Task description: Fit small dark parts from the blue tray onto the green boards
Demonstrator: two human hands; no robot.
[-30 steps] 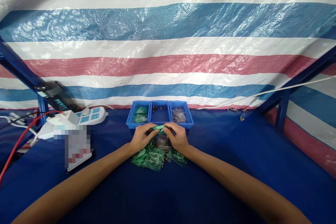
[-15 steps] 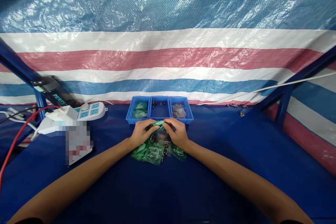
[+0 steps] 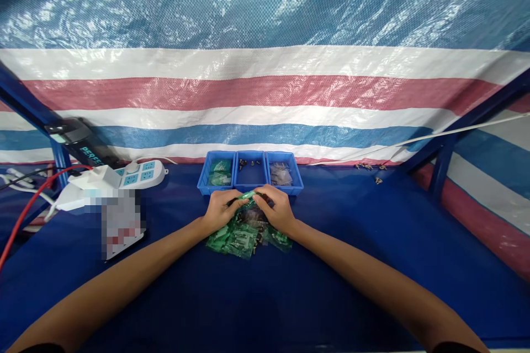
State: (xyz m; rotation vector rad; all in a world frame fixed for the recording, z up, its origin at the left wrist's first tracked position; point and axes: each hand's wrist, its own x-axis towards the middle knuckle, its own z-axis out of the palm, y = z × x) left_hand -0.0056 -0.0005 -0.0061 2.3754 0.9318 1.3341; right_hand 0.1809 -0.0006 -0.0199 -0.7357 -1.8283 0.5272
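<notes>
My left hand (image 3: 221,210) and my right hand (image 3: 276,208) are closed on a small green packet (image 3: 249,195), one at each end of it. Below them lies a pile of green plastic packets (image 3: 240,240), mixed with clear packets and small metal pieces. Just beyond my hands stand three blue bins side by side. Green packets lie in the left bin (image 3: 201,186), a few small metal parts in the middle bin (image 3: 250,181), and clear packets in the right bin (image 3: 300,183).
At the left are a white power strip (image 3: 153,175), a dark bottle (image 3: 83,143), a red cable (image 3: 31,209) and a blurred flat object (image 3: 124,226). Small metal pieces (image 3: 378,180) lie at the back right, near the blue frame (image 3: 439,168).
The whole view has shifted slightly. Both hands keep hold of the green packet, and the right fingers have moved slightly on it.
</notes>
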